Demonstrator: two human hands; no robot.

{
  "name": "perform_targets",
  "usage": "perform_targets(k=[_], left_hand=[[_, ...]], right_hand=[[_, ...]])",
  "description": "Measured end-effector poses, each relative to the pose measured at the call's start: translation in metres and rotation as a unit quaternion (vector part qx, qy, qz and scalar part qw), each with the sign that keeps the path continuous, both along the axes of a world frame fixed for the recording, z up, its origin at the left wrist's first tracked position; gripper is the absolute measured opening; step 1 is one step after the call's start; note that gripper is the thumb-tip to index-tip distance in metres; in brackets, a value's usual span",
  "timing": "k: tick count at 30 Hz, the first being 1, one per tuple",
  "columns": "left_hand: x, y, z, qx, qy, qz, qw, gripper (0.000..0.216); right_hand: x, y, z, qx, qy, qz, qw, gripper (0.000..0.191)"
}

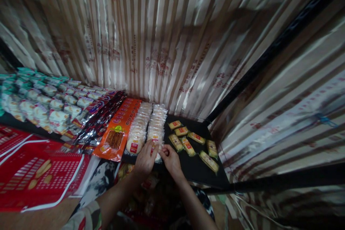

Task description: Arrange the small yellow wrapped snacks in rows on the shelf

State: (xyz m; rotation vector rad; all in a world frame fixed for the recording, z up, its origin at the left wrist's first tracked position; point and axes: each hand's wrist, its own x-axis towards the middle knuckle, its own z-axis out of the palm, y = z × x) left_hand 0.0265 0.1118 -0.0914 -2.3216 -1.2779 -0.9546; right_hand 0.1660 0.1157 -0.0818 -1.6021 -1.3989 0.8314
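Note:
Two overlapping rows of clear-wrapped round pale crackers run front to back on a black shelf (199,174). At the front end of the right-hand row (156,122), my left hand (145,160) is closed on a wrapped cracker (157,157). My right hand (171,161) pinches the same wrapper from its right side, fingertips pressed together. Fingers cover most of this cracker. The left-hand cracker row (138,125) stands just beyond my left hand. Several small yellow-wrapped cakes (188,146) lie scattered on the shelf to the right of my right hand.
An orange snack bag (118,129) lies left of the crackers, beside dark shiny packets (91,125) and rows of white-and-green packets (54,100). A red basket (67,172) stands at lower left. Behind hangs a striped curtain (151,36); a black pole (258,61) slants at right.

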Motion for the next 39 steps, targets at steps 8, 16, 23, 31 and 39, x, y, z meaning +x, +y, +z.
perform_targets(k=[8, 16, 23, 31, 39], left_hand=[[-0.004, -0.019, -0.009, -0.023, 0.017, -0.031, 0.999, 0.033], [-0.008, -0.024, -0.023, -0.067, 0.032, -0.001, 0.997, 0.037], [-0.007, -0.020, -0.031, -0.089, 0.033, -0.006, 0.995, 0.041], [-0.020, -0.034, -0.016, -0.108, -0.002, -0.050, 0.993, 0.039], [-0.051, -0.104, -0.039, -0.231, -0.063, -0.029, 0.970, 0.035]], right_hand=[[-0.002, 0.009, 0.000, 0.003, 0.084, -0.013, 0.996, 0.035], [-0.004, 0.018, -0.004, 0.022, 0.052, -0.015, 0.998, 0.027], [-0.011, 0.014, -0.006, 0.039, -0.008, -0.057, 0.998, 0.029], [-0.012, -0.024, -0.001, 0.058, -0.034, -0.124, 0.990, 0.036], [-0.019, -0.110, -0.047, -0.083, -0.208, -0.047, 0.973, 0.024]])
